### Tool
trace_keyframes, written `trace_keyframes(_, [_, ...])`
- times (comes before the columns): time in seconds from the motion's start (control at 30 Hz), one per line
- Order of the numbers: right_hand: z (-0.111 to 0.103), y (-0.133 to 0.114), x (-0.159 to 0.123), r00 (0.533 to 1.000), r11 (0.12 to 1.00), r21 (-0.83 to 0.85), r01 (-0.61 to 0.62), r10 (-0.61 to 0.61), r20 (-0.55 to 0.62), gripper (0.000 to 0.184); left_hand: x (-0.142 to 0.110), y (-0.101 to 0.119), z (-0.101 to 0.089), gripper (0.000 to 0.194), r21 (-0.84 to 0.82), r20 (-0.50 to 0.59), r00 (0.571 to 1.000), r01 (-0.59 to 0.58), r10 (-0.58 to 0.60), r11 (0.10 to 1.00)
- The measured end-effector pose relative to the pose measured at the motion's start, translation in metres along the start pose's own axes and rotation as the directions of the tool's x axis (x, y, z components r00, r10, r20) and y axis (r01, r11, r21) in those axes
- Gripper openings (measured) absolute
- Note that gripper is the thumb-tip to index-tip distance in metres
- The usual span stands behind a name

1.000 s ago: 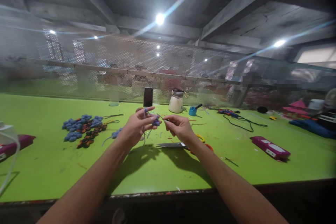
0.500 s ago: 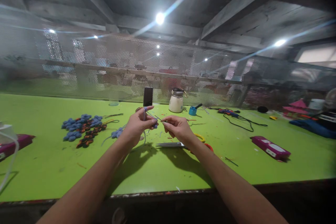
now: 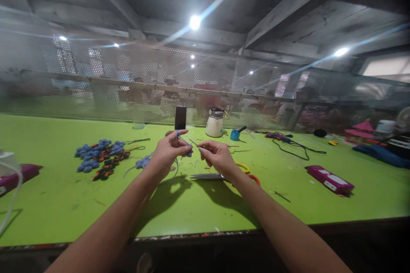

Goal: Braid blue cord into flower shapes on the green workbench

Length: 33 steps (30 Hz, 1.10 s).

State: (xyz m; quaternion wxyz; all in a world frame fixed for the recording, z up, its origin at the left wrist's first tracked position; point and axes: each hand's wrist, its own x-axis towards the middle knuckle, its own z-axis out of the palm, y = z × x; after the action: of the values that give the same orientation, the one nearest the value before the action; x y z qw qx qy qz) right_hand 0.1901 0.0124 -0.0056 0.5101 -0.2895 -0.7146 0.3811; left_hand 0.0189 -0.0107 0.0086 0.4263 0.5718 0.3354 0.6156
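My left hand (image 3: 168, 152) pinches a small piece of blue-purple yarn work (image 3: 189, 152) between thumb and fingers. A strand of the yarn runs over its raised index finger. Between finger and thumb, my right hand (image 3: 216, 155) grips a thin crochet hook (image 3: 194, 143), its tip pointing left at the yarn work. Whether the tip is inside a stitch is too small to tell. Beneath the right hand and wrist lie scissors (image 3: 208, 176) with red and yellow handles, partly hidden. Just left of my left hand rests a blue crocheted flower (image 3: 143, 162) with a loose yarn tail.
Blue and dark orange crocheted flowers (image 3: 107, 155) lie heaped on the green table (image 3: 73, 217). A phone (image 3: 180, 118), a white jug (image 3: 214, 124) and a blue pot (image 3: 235, 135) stand behind. Rightward are a black cable (image 3: 301, 150) and a purple box (image 3: 329, 180). A perforated screen (image 3: 153, 94) borders the back.
The hook tip and yarn between my hands have shifted very slightly. Both hands keep nearly the same place and grip.
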Motion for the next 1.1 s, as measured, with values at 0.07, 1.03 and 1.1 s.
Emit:
trace_keyframes(0.07, [0.002,-0.001,0.000,1.000,1.000,0.000,0.004,-0.004,-0.031,0.026,0.000,-0.002,-0.002,0.052,-0.022,0.004,1.000,0.024,-0.024,0.999])
trace_keyframes(1.03, [-0.004,0.003,-0.001,0.953,0.829,-0.478,0.291,-0.295,0.068,0.017,0.005,-0.004,-0.007,0.016,-0.316,-0.012,0.947,0.300,-0.320,0.900])
trace_keyframes(1.1, [-0.003,0.003,-0.001,0.957,0.838,-0.471,0.276,-0.284,0.057,0.017,0.005,-0.003,-0.007,0.017,-0.308,-0.011,0.950,0.294,-0.312,0.905])
